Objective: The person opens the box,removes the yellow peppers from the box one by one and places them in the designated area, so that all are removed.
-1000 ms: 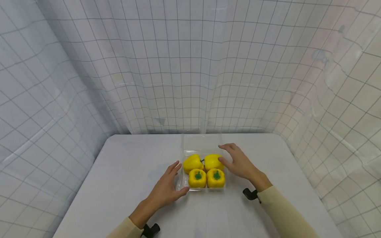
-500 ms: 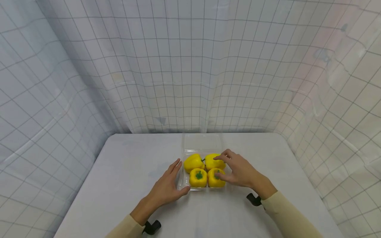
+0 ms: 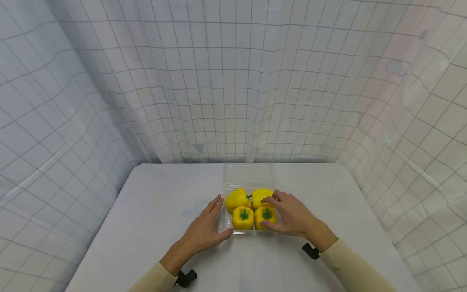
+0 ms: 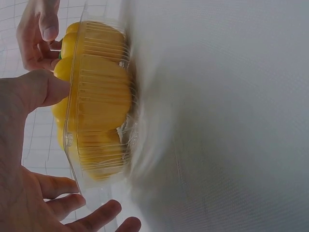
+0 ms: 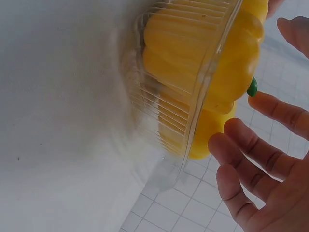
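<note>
Several yellow bell peppers sit in a transparent plastic clamshell box [image 3: 227, 225], its lid [image 3: 249, 174] folded back behind them. In the head view my right hand [image 3: 293, 215] arches over the front right bell pepper [image 3: 260, 215], thumb before its green stem and fingers behind. The right wrist view has the index fingertip close by a green stem [image 5: 252, 87], the other fingers loosely bent. My left hand [image 3: 203, 230] is spread along the box's left side, thumb at the front corner. In the left wrist view that thumb [image 4: 53, 89] lies at the rim, its fingers extended around the corner.
A white-covered table [image 3: 171, 190] carries the box near its back middle. White grid-patterned curtains [image 3: 233, 93] hang behind the table and on both sides. A small black wrist camera [image 3: 187, 278] is strapped to the left wrist, another [image 3: 311, 250] to the right.
My right hand has moved from the box's back right side toward the front, now over the front right bell pepper. The left hand and the box have stayed almost still.
</note>
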Motion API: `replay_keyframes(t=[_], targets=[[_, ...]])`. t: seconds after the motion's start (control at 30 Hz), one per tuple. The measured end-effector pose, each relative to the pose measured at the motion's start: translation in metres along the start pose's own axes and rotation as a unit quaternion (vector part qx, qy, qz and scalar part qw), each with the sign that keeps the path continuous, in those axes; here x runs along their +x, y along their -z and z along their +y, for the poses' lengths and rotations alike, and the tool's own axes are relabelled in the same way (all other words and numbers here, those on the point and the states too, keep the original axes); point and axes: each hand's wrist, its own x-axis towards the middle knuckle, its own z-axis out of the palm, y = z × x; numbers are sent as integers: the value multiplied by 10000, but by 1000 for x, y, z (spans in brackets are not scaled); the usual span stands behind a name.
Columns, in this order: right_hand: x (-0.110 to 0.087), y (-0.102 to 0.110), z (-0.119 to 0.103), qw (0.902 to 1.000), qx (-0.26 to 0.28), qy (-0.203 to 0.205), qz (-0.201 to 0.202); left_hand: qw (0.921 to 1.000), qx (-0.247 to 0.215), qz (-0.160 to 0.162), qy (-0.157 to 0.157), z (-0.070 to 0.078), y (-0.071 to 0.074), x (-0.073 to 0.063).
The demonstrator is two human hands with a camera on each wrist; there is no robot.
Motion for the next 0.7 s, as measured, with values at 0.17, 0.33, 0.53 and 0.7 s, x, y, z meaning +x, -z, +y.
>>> replay_keyframes(t=[0.17,0.33,0.53,0.7], targets=[[-2,-3,-2,9998,-175,-29,6,10000,-27,-36,-3,1,1,-1],[-4,-9,-1,9995,-313,-39,59,10000,-8,-47,-12,1,1,-2],[-3,-15,-2,9987,-480,-14,160,10000,-11,-46,-28,1,2,-3],[-2,-18,-5,9985,-526,24,145,10000,-9,-32,-16,-1,0,-4]])
